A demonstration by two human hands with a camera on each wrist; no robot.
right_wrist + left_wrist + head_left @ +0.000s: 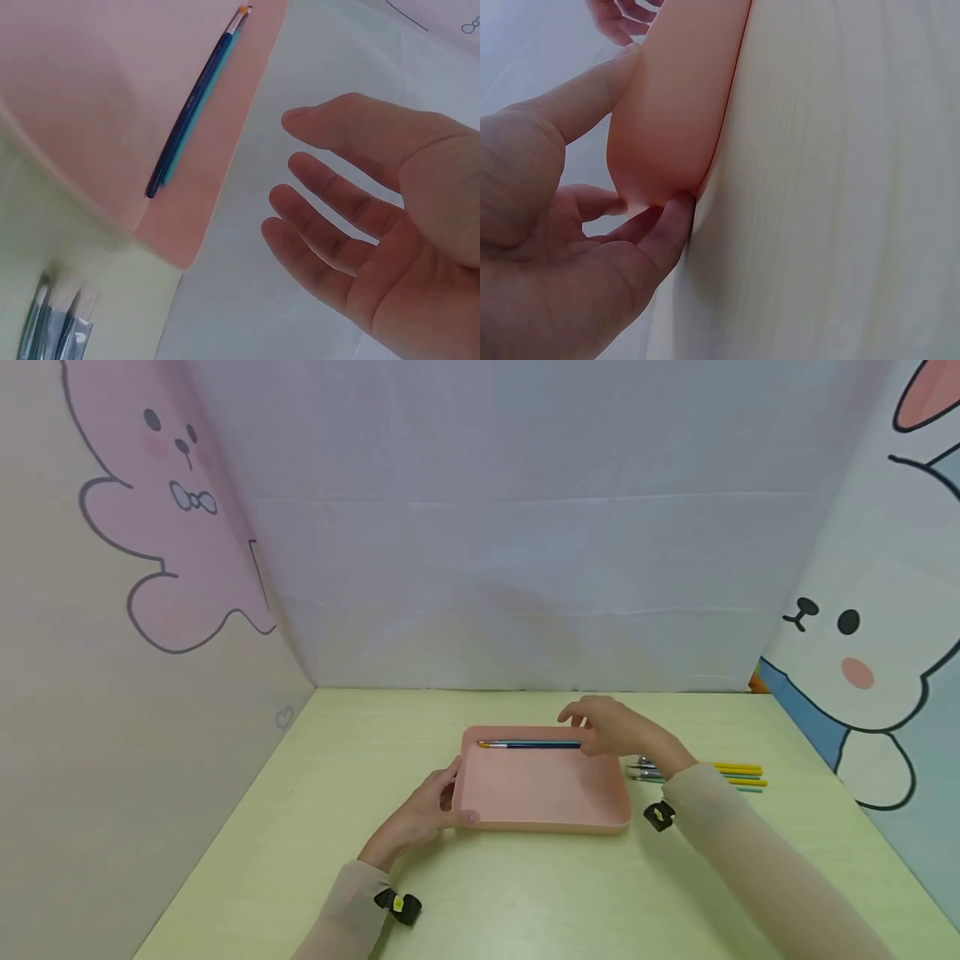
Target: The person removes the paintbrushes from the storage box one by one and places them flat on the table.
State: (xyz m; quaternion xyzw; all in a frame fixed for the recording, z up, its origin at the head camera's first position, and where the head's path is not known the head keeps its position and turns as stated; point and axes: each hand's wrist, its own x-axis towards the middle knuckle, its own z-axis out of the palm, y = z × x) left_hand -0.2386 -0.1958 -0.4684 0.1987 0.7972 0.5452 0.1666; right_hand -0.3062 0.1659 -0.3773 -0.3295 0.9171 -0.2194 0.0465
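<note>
A pink shallow tray lies on the table. My left hand grips its near left corner, the thumb on the front side and the fingers around the left end, as the left wrist view shows up close. Inside the tray, along its far wall, a dark blue paintbrush and a teal paintbrush lie side by side. Above the tray's far right corner hovers my right hand; its fingers are loosely bent with nothing between them.
Right of the tray, several paintbrushes with yellow and teal handles lie on the table, partly hidden by the right forearm. Their bristle ends point toward the tray. A pale cloth wall stands behind, with printed side panels.
</note>
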